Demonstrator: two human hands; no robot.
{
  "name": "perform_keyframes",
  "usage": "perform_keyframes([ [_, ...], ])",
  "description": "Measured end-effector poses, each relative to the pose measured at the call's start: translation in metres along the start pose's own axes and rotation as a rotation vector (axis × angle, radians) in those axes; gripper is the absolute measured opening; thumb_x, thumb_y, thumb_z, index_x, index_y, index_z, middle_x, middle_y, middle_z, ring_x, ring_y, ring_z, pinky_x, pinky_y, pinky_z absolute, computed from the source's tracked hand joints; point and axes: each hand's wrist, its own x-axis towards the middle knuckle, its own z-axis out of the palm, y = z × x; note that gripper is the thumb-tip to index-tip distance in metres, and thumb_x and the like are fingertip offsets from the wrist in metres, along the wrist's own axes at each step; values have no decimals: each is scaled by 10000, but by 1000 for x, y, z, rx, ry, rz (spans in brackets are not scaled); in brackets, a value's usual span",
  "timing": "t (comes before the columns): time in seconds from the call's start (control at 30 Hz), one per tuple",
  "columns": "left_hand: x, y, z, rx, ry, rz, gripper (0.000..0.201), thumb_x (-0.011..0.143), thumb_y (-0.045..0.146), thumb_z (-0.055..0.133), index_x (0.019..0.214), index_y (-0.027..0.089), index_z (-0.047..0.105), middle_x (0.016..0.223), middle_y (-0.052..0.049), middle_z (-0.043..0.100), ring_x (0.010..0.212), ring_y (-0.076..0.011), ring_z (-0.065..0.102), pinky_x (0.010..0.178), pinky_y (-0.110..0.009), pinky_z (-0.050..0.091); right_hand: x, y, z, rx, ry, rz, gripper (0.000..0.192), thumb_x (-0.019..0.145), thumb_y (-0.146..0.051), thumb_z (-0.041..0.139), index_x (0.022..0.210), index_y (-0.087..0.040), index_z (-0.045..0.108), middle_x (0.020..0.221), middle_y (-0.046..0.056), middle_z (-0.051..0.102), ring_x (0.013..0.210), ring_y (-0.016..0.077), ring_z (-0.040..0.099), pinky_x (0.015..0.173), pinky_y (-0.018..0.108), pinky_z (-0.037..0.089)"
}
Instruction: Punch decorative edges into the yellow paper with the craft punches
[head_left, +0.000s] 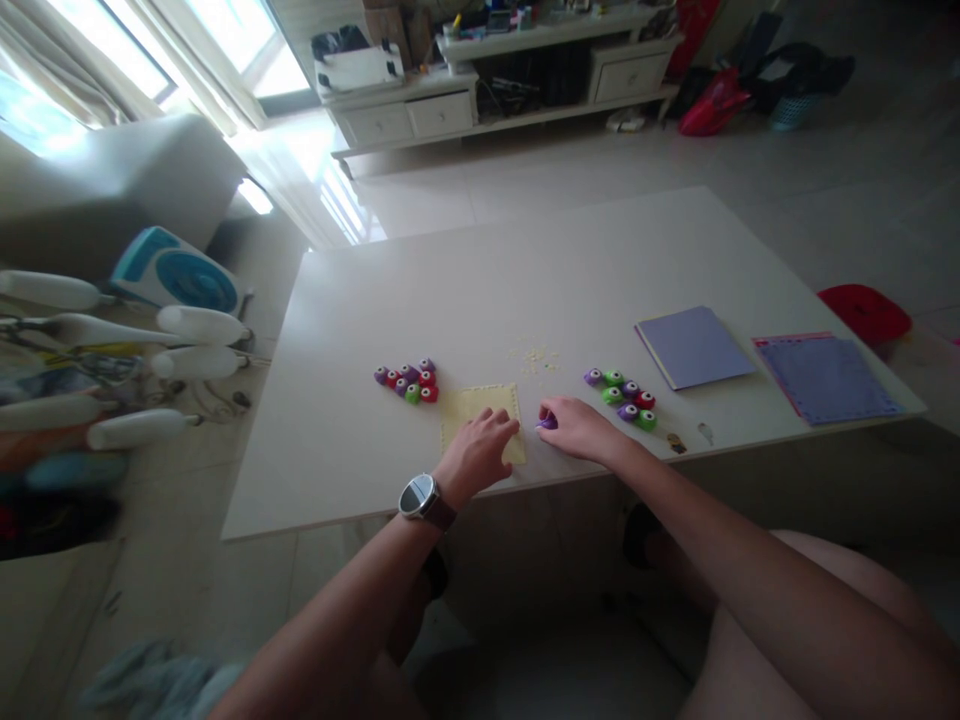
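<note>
A pale yellow paper sheet (pixel 469 405) lies near the front edge of the white table (pixel 510 270). My left hand (pixel 477 452), with a watch on its wrist, rests flat on the sheet's right half. My right hand (pixel 577 428) is closed around a small purple paper punch (pixel 547 421) right beside the sheet's right edge. One cluster of small purple, red and green punches (pixel 409 381) sits left of the sheet. Another cluster of such punches (pixel 624 397) sits to the right of my right hand. Tiny yellow paper bits (pixel 536 358) are scattered behind the sheet.
A lilac paper stack (pixel 694 346) and a blue sheet on pink paper (pixel 825 375) lie at the table's right. Two small items (pixel 690 437) sit by the front edge. A red stool (pixel 862 312) stands right of the table; a fan (pixel 176 272) and a rack with white handles (pixel 142 360) stand left.
</note>
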Motion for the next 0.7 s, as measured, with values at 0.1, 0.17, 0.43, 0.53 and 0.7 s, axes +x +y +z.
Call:
perform_keyframes([
  [0.1,1,1,0,14,-13,-8,328,749,163,696,1063,228,628,1094,-86,640,1059,-267,559,815,-376,532,0,0,-1,-32,-8,-12,114,885,-249,614,926,-169,682,987,93,704,930,207,642,827,275,437],
  [0.17,2,2,0,28,-19,-13,327,754,140,670,1064,231,621,1083,-82,642,1053,-263,560,816,-374,531,-1,0,-2,-75,-6,-32,115,897,-235,614,919,-164,702,1029,106,687,984,213,637,881,278,436],
  [0.43,2,-1,-3,23,-23,-10,451,732,32,562,1132,238,589,1063,-73,653,1054,-247,564,830,-351,529,-2,2,-2,-135,-49,-32,145,932,-181,570,944,-160,713,1035,113,684,969,222,645,852,289,435],
  [0.53,3,-7,-1,-38,-12,-23,457,752,66,591,1176,237,578,1090,-74,662,1094,-251,576,905,-369,521,-2,0,-2,-60,-64,-46,151,951,-205,558,988,-171,700,1034,99,687,969,207,644,839,264,429],
  [0.7,2,-18,-1,-147,7,-3,430,802,116,603,1217,221,560,1161,-81,671,1124,-241,615,982,-376,504,-3,-1,2,-57,-102,-74,208,1008,-251,493,991,-194,692,1026,89,659,905,187,636,792,255,422],
])
